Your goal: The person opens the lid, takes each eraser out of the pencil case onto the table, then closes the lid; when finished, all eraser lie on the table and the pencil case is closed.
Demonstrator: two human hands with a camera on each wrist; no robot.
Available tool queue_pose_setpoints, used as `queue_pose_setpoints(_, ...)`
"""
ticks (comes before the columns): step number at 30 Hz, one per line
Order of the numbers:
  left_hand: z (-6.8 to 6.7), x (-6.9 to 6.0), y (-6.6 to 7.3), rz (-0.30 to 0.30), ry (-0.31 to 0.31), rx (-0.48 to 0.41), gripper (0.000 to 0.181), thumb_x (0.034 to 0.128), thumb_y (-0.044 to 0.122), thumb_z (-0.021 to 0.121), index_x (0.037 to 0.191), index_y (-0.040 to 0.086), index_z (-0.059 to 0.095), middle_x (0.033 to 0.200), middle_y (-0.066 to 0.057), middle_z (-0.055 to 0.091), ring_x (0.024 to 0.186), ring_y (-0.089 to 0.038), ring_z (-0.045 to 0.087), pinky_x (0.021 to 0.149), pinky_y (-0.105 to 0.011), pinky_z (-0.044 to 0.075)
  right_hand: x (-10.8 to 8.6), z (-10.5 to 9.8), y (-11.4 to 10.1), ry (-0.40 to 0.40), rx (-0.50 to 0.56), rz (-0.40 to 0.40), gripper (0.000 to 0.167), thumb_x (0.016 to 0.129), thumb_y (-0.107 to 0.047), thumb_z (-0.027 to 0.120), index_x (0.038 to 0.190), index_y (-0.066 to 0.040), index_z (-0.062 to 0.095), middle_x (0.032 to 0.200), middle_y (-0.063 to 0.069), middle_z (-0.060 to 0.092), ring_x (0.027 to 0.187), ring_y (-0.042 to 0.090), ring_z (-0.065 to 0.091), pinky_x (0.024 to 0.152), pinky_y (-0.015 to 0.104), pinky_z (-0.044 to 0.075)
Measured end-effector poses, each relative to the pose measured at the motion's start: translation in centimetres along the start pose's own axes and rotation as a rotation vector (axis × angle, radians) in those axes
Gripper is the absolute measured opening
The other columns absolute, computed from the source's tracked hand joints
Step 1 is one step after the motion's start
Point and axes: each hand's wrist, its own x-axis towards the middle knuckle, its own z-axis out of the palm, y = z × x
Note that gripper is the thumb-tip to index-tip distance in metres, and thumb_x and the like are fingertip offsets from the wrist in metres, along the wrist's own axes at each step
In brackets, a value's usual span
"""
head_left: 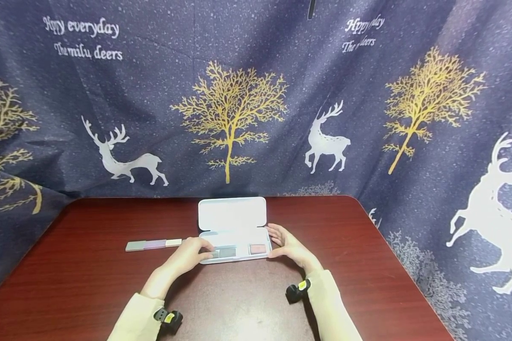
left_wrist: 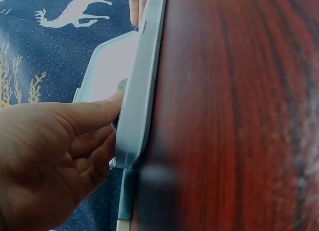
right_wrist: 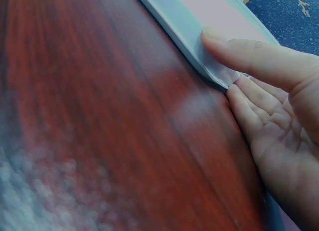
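Observation:
A pale blue-white case (head_left: 234, 237) lies with its lid (head_left: 232, 213) raised at the back. Inside are a grey block (head_left: 227, 253) left of centre and a pink block (head_left: 258, 248) at the right. At the left end, my left hand (head_left: 185, 258) pinches a small dark grey piece (left_wrist: 122, 83), its thumb inside the case and its other fingers partly hidden. My right hand (head_left: 293, 250) grips the right end, with the thumb over the front rim and the fingers along the outer end. The case's side wall (left_wrist: 137, 99) fills the middle of the left wrist view.
Left of the case, a green block (head_left: 134, 246), a purple block (head_left: 155, 244) and a white block (head_left: 173, 242) lie in a row on the dark red table (head_left: 89, 284). Behind the table hangs a dark blue cloth (head_left: 153, 94) with deer and trees.

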Motion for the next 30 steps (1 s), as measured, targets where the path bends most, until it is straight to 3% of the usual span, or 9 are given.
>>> queue_pose_setpoints(9, -0.1, -0.2, 0.2, 0.014, 0.016, -0.003, 0.013, 0.0851, 0.007, 0.072, 0.097, 0.004, 0.075, 0.095, -0.007, 0.074, 0.096, -0.028, 0.068, 0.089, -0.046, 0.055, 0.1, -0.1, 0.1, 0.007, -0.01, 0.007, 0.091, 0.076, 0.011, 0.072, 0.149, 0.009, 0.018, 0.155, 0.031, 0.024, 0.146, 0.042, 0.022, 0.121, 0.051, 0.02)
queue_pose_setpoints(16, -0.3, -0.2, -0.1, 0.031, 0.033, -0.033, 0.011, 0.086, 0.01, 0.072, 0.096, 0.008, 0.074, 0.092, -0.002, 0.072, 0.088, -0.018, 0.066, 0.083, -0.041, 0.056, 0.0, 0.0, 0.1, 0.01, -0.017, 0.01, 0.09, 0.077, 0.011, 0.072, 0.149, 0.009, 0.018, 0.155, 0.031, 0.025, 0.146, 0.042, 0.023, 0.121, 0.051, 0.02)
queue_pose_setpoints(24, -1.1, -0.2, -1.3, 0.082, 0.123, -0.022, 0.012, 0.0878, 0.014, 0.071, 0.099, 0.009, 0.073, 0.094, -0.003, 0.071, 0.089, -0.02, 0.066, 0.082, -0.042, 0.055, 0.1, 0.1, 0.2, 0.015, -0.007, 0.007, 0.09, 0.076, 0.013, 0.071, 0.149, 0.009, 0.018, 0.155, 0.031, 0.025, 0.146, 0.042, 0.023, 0.121, 0.051, 0.02)
queue_pose_setpoints(30, -2.4, -0.5, -2.0, 0.024, 0.129, -0.019, 0.015, 0.0894, 0.016, 0.069, 0.103, 0.008, 0.072, 0.099, -0.007, 0.071, 0.093, -0.025, 0.065, 0.083, -0.044, 0.054, 0.1, 0.0, 0.3, 0.013, -0.009, 0.012, 0.091, 0.076, 0.013, 0.071, 0.149, 0.009, 0.018, 0.155, 0.031, 0.025, 0.146, 0.042, 0.022, 0.121, 0.051, 0.02)
